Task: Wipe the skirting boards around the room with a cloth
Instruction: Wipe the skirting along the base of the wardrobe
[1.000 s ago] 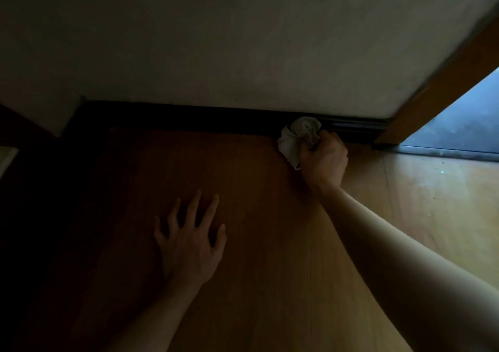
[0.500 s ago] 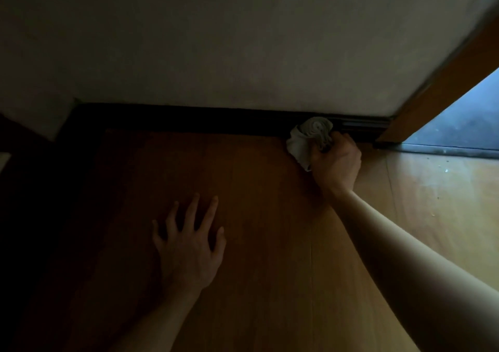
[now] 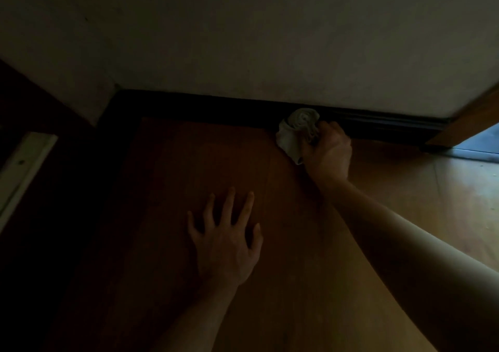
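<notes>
A dark skirting board (image 3: 205,106) runs along the foot of the pale wall, from the left corner to the door frame on the right. My right hand (image 3: 328,153) grips a bunched pale cloth (image 3: 295,129) and holds it against the skirting board, right of the middle. My left hand (image 3: 225,239) lies flat on the wooden floor with its fingers spread, nearer to me and left of the cloth. The room is dim.
A wooden door frame (image 3: 467,123) stands at the right end of the skirting, with a grey threshold (image 3: 478,146) beside it. The wooden floor (image 3: 405,189) is brighter on the right. A pale strip (image 3: 24,165) lies in the dark at the left edge.
The view has shifted, so the wall corner on the left shows more. My right hand with the cloth sits farther from the door frame than before. My left hand stays flat on the floor.
</notes>
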`<state>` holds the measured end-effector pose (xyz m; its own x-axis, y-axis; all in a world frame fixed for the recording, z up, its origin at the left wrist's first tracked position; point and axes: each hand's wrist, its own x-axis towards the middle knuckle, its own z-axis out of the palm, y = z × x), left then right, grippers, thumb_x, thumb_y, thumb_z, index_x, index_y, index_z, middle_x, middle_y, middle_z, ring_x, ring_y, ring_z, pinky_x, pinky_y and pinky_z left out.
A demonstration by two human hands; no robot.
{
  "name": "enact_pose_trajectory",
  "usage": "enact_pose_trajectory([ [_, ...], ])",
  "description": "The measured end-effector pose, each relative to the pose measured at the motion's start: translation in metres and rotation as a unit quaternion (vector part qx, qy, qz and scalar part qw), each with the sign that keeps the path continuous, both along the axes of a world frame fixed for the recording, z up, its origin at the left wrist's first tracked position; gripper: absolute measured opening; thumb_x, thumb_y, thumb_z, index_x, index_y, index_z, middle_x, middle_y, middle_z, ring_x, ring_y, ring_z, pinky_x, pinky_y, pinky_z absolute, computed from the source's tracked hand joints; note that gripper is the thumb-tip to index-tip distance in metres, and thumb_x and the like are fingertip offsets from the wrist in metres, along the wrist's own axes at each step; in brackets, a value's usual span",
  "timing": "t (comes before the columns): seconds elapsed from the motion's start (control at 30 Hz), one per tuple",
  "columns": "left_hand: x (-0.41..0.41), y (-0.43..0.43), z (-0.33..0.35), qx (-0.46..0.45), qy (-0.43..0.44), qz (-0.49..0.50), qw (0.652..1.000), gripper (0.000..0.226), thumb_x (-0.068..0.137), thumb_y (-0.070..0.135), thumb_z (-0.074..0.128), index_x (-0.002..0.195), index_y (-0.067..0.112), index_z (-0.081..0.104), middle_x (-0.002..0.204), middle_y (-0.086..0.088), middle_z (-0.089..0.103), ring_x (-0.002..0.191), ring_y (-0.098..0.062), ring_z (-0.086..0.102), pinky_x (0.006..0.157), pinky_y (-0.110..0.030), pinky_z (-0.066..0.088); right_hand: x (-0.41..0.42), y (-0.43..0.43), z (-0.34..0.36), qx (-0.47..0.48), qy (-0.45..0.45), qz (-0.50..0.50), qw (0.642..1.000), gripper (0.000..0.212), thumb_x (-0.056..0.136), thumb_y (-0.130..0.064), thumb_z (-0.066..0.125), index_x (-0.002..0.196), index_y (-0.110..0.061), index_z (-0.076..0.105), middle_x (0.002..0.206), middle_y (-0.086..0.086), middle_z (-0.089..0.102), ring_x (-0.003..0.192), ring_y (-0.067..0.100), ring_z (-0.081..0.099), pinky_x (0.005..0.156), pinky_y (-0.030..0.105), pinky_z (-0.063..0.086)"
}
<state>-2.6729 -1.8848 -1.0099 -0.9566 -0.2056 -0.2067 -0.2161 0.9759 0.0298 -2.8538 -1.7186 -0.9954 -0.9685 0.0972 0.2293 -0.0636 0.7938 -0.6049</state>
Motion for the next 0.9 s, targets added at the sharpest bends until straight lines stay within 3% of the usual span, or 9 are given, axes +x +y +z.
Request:
enact_pose_trajectory([
  [0.17, -0.002, 0.0, 0.001, 0.007, -0.003, 0.001, 1.0, 0.067, 0.09, 0.068, 0.01, 0.155, 0.05, 0.007, 0.168, 0.007, 0.013, 0.15, -0.033, 0.016, 0.113, -0.07, 0.012, 0.003, -0.002, -0.005, -0.018, 0.016, -0.073, 0.997, 0.024, 0.088, -0.025, 0.063, 0.084, -0.001, 0.063, 0.087, 0.014, 0.059, 0.076, 0.032, 0.059, 0.061, 0.028, 0.033],
  [0.27, -0.002, 0.0, -0.003, -0.012, -0.004, 0.001, 1.0, 0.067, 0.087, 0.069, 0.002, 0.152, 0.052, -0.008, 0.168, 0.008, 0.004, 0.151, -0.033, 0.011, 0.113, -0.07, 0.009, 0.003, -0.015, -0.001, -0.027, 0.005, -0.049, 0.998, 0.02, 0.087, -0.021, 0.064, 0.082, -0.003, 0.061, 0.085, 0.013, 0.057, 0.073, 0.029, 0.057, 0.059, 0.027, 0.027],
  [0.37, -0.002, 0.002, 0.0, -0.003, -0.007, 0.005, 1.0, 0.066, 0.09, 0.067, 0.009, 0.154, 0.051, 0.006, 0.168, 0.008, 0.013, 0.15, -0.032, 0.017, 0.113, -0.069, 0.013, 0.0, -0.013, 0.002, -0.027, -0.013, 0.014, 0.999, 0.021, 0.089, -0.025, 0.064, 0.08, -0.007, 0.056, 0.082, 0.004, 0.049, 0.071, 0.022, 0.053, 0.059, 0.026, 0.03],
  [0.53, -0.002, 0.003, 0.004, -0.003, -0.014, 0.004, 1.0, 0.07, 0.089, 0.068, 0.003, 0.156, 0.051, 0.011, 0.168, 0.008, 0.013, 0.151, -0.032, 0.014, 0.116, -0.067, 0.011, 0.005, 0.057, 0.0, -0.013, 0.0, -0.069, 0.998, 0.022, 0.087, -0.025, 0.064, 0.089, -0.003, 0.063, 0.092, 0.016, 0.06, 0.082, 0.037, 0.06, 0.063, 0.031, 0.036],
  [0.67, -0.007, 0.004, 0.009, -0.001, -0.023, -0.013, 1.0, 0.073, 0.086, 0.068, -0.003, 0.156, 0.05, 0.006, 0.168, 0.006, 0.009, 0.152, -0.031, 0.01, 0.117, -0.066, 0.01, 0.008, 0.104, 0.002, -0.005, -0.016, -0.128, 0.992, 0.028, 0.086, -0.028, 0.064, 0.1, -0.004, 0.067, 0.105, 0.019, 0.063, 0.097, 0.04, 0.06, 0.074, 0.04, 0.045],
  [0.77, -0.013, 0.014, 0.016, 0.015, -0.019, -0.046, 0.999, 0.072, 0.089, 0.064, 0.004, 0.156, 0.046, 0.021, 0.166, 0.005, 0.019, 0.15, -0.029, 0.018, 0.117, -0.065, 0.015, 0.013, 0.126, 0.003, -0.01, -0.016, -0.184, 0.983, 0.029, 0.087, -0.028, 0.065, 0.104, -0.004, 0.066, 0.11, 0.018, 0.063, 0.101, 0.041, 0.059, 0.078, 0.042, 0.047],
  [0.9, -0.016, 0.027, 0.014, 0.019, -0.013, -0.044, 0.999, 0.068, 0.09, 0.064, 0.009, 0.155, 0.049, 0.024, 0.166, 0.006, 0.022, 0.15, -0.028, 0.017, 0.118, -0.065, 0.009, 0.01, 0.124, 0.002, 0.014, -0.018, -0.126, 0.992, 0.025, 0.087, -0.025, 0.064, 0.102, -0.004, 0.064, 0.108, 0.018, 0.061, 0.097, 0.04, 0.059, 0.075, 0.04, 0.045],
])
